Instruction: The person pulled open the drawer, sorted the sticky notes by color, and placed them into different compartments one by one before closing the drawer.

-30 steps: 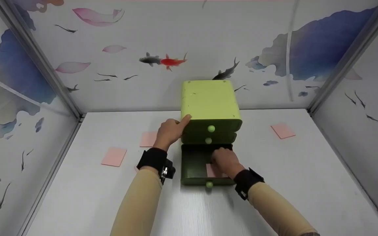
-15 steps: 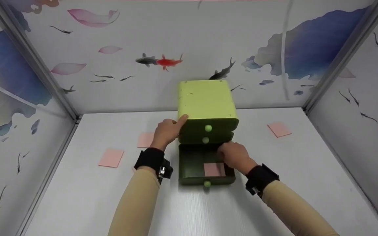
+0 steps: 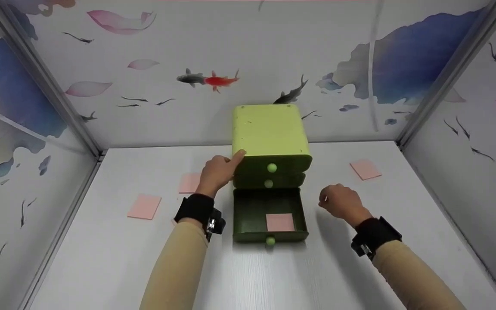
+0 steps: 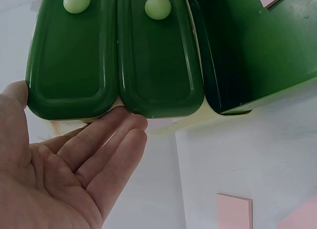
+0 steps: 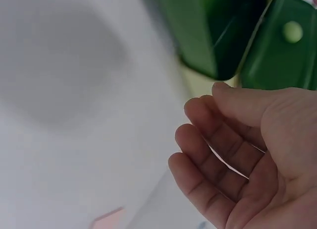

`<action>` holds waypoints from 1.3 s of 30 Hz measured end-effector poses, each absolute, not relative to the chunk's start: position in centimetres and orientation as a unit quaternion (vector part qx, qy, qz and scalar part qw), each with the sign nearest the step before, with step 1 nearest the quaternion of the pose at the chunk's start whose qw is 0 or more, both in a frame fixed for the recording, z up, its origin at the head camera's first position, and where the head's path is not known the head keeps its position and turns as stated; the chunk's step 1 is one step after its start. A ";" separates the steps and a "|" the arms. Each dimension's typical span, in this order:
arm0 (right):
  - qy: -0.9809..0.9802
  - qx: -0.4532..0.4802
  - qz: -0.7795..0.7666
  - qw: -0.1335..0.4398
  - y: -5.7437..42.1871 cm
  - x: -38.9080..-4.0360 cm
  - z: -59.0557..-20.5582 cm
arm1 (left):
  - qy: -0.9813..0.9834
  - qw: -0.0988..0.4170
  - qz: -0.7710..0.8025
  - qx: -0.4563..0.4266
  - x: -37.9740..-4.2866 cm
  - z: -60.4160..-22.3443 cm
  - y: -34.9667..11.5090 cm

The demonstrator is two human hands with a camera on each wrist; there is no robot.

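A light-green cabinet [image 3: 269, 129] with dark-green drawers stands at the back of the table. Its bottom drawer [image 3: 248, 211] is pulled out, and a pink square paper pad [image 3: 280, 222] lies flat inside near the front. My left hand [image 3: 218, 174] rests at the cabinet's left front corner. In the left wrist view its thumb touches the top edge and its nearly straight fingers [image 4: 114, 174] lie along the side. To the right of the drawer, my right hand [image 3: 340, 201] hovers over the table, fingers loosely curled and holding nothing.
Pink pads lie left of the cabinet, one nearer pad [image 3: 144, 206] and one farther pad [image 3: 189, 183] partly behind my left hand. Another pink pad [image 3: 365, 169] lies at the right. Patterned walls [image 3: 144, 107] enclose the white table [image 3: 101, 258] at the back and sides.
My right hand has come out of the bottom drawer and moved right, leaving the pink pad inside in full view. My left hand stays at the cabinet's corner. The head view has shifted slightly.
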State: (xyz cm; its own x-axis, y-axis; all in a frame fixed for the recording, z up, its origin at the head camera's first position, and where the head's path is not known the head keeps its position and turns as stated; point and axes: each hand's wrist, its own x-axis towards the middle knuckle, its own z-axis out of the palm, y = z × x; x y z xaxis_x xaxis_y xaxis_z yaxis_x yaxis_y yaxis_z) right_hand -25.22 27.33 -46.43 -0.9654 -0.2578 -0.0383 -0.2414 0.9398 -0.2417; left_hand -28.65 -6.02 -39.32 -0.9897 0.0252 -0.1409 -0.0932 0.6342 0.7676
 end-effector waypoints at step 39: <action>0.964 -0.007 -0.181 0.193 39.3 -31.3 -53.3 | 0.904 0.057 0.423 -0.015 -29.1 -39.5 -6.1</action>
State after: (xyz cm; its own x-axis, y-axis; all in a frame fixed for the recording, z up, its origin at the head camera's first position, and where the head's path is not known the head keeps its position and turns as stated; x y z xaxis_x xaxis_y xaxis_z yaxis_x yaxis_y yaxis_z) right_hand -31.29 39.30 -53.28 -0.9255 -0.0832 -0.3695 0.0566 0.9343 -0.3520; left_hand -29.08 -6.05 -39.54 -0.9930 0.0216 -0.1163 -0.0754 0.6420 0.7629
